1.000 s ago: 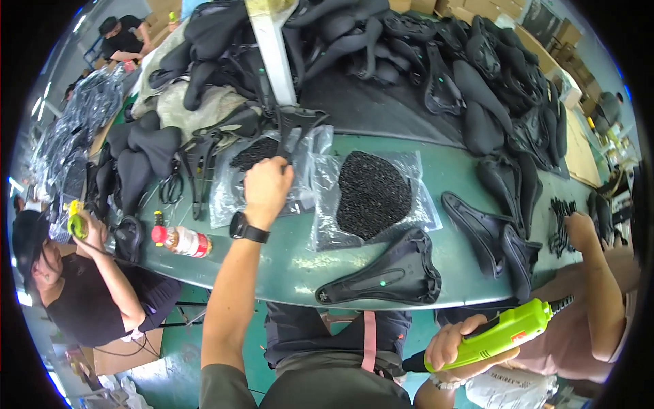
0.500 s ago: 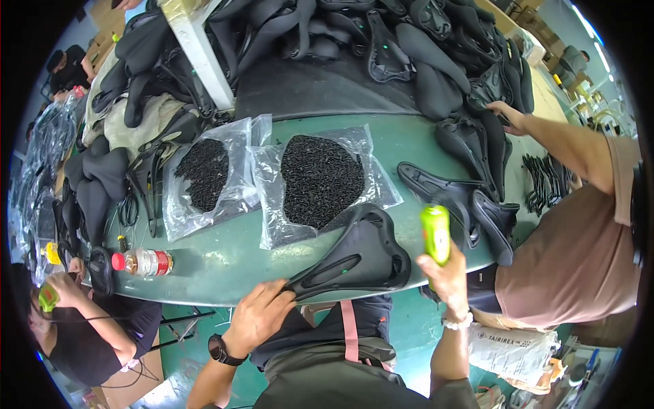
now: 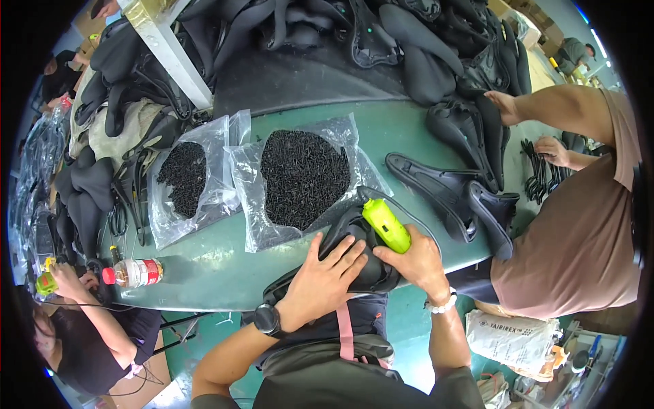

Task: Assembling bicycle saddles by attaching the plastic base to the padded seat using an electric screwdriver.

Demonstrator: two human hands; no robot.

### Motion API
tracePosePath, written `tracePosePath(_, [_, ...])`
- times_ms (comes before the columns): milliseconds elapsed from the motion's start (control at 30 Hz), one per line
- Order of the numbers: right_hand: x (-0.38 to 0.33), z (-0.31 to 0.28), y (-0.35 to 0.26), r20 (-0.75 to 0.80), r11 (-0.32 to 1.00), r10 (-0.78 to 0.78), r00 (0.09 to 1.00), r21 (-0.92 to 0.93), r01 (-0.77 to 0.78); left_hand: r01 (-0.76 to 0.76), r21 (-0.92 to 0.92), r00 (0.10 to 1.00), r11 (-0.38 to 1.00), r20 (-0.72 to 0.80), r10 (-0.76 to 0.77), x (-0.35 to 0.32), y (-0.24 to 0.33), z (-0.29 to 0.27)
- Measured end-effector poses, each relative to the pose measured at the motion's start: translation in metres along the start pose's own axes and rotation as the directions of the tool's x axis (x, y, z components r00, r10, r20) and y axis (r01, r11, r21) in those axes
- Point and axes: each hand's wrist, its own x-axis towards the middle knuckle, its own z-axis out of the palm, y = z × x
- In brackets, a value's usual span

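A black bike saddle (image 3: 376,273) lies underside up at the near edge of the table. Across it my left hand (image 3: 327,276) is laid flat, fingers spread and pressing on it. My right hand (image 3: 415,259) is wrapped round a lime-green electric screwdriver (image 3: 387,225), held tilted over the saddle's wide end. The hands and tool hide much of the saddle, and I cannot make out the tool's tip. Just beyond are two clear plastic bags, a fuller one (image 3: 245,235) and a smaller one (image 3: 160,225), both with small black screw-like pieces.
More saddles (image 3: 436,198) lie to the right, beside a co-worker's brown shirt (image 3: 558,245). Saddles (image 3: 429,68) are heaped at the back near a white post (image 3: 167,51). A red-capped bottle (image 3: 139,273) lies left. Another co-worker's hand (image 3: 65,279) holds a green tool there.
My right hand has brought the screwdriver left and over the saddle. My left hand has shifted from the saddle's narrow nose onto its middle. The view has turned slightly.
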Motion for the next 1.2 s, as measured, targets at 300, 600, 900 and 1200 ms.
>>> tracePosePath(300, [-0.003, -0.028, 0.017, -0.097, 0.853, 0.002, 0.995, 0.519, 0.049, -0.063, -0.045, 0.994, 0.997, 0.09, 0.066, 0.012, -0.013, -0.003])
tracePosePath(600, [-0.004, -0.026, -0.024, -0.612, -0.276, -0.393, 0.686, 0.79, 0.547, -0.058, -0.033, 0.99, 0.998, 0.128, 0.062, 0.015, -0.011, -0.005])
tracePosePath(900, [0.005, -0.02, -0.029, -0.467, -0.104, -0.485, 0.74, 0.87, 0.481, -0.046, -0.039, 0.989, 0.998, 0.136, 0.051, 0.015, -0.01, -0.005])
tracePosePath(1200, [0.016, -0.016, -0.038, -0.448, 0.071, -0.476, 0.757, 0.838, 0.541, -0.049, -0.041, 0.986, 0.998, 0.154, 0.055, 0.016, -0.013, 0.0])
